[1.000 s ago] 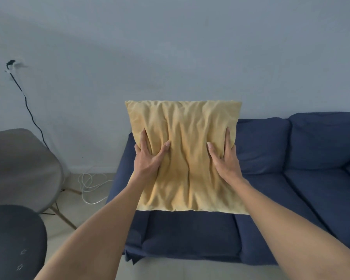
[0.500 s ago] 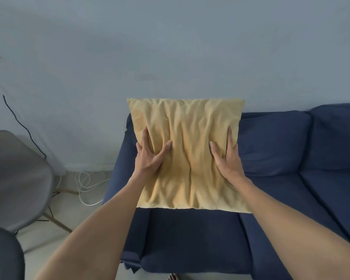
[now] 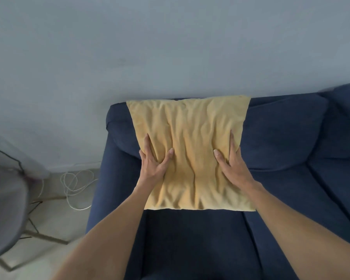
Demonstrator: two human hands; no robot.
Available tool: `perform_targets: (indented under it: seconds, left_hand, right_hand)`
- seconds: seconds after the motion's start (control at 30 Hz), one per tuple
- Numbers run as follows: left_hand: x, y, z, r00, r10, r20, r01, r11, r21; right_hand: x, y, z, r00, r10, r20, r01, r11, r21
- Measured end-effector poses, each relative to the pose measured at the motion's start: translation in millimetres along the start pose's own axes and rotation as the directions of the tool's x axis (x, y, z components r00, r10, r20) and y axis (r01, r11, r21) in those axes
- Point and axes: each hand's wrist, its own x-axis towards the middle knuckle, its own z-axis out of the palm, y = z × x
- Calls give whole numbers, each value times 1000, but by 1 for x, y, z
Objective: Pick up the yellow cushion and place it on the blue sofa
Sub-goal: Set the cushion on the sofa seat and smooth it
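The yellow cushion (image 3: 192, 138) is wrinkled and square, held upright over the left end of the blue sofa (image 3: 291, 142), in front of its left back cushion. My left hand (image 3: 153, 161) grips the cushion's left side, thumb pressed into the front. On the right side, my right hand (image 3: 231, 163) holds it the same way. Its lower edge hangs over the sofa seat; whether it touches the seat I cannot tell. The cushion's top edge is level with the top of the sofa back.
A grey chair (image 3: 4, 209) with thin metal legs stands at the left. A white cable (image 3: 77, 186) lies coiled on the pale floor between chair and sofa. A plain wall (image 3: 170, 47) rises behind the sofa.
The cushion has come lower and closer to the sofa back, both hands still gripping it. The view has shifted nearer to the sofa, and the chair has slid toward the left edge.
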Motion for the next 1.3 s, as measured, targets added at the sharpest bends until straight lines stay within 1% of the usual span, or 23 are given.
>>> perform_targets:
  seconds: [0.1,0.23,0.37,0.67,0.77,0.9,0.97,1.03,1.07,1.13,1.2,1.27,1.3]
  left_hand:
    - [11,-26,12,997,-48,-52,48,999,-4]
    - [28,-65,31,991,-98,-89,100,995,15]
    - [40,-99,52,988,-123,-98,126,992,25]
    - [45,-179,100,984,-172,-51,173,984,30]
    - [42,-206,107,983,-176,-42,177,984,20]
    - [42,-241,110,979,-206,5,206,978,23]
    - [44,-249,107,978,-206,39,202,976,75]
    - [47,-255,100,959,-273,76,261,956,136]
    - [48,-256,96,950,-302,77,287,945,159]
    - [52,-252,89,949,-312,49,294,929,224]
    - [57,-247,84,967,-256,-9,244,910,334]
    - [66,-241,80,989,-124,-77,146,865,479]
    - [73,-236,79,995,-56,-88,94,841,533]
  right_hand:
    - [20,18,19,998,13,56,-14,1000,15]
    - [43,57,44,992,-24,121,25,1000,-3]
    - [54,90,66,991,-17,133,17,1000,-1]
    - [41,175,117,988,14,153,-18,1000,23]
    - [39,198,131,986,18,169,-17,1000,-7]
    - [33,222,144,981,66,183,-66,998,-4]
    - [31,229,143,980,107,170,-99,994,-55]
    - [29,237,140,966,174,193,-144,977,-156]
    - [29,240,138,961,190,201,-147,966,-212]
    - [30,244,136,973,157,170,-99,946,-309]
    - [35,243,135,993,80,91,-42,932,-360]
    - [47,235,133,1000,-7,12,11,917,-398]
    - [57,230,132,999,-47,-16,36,900,-435]
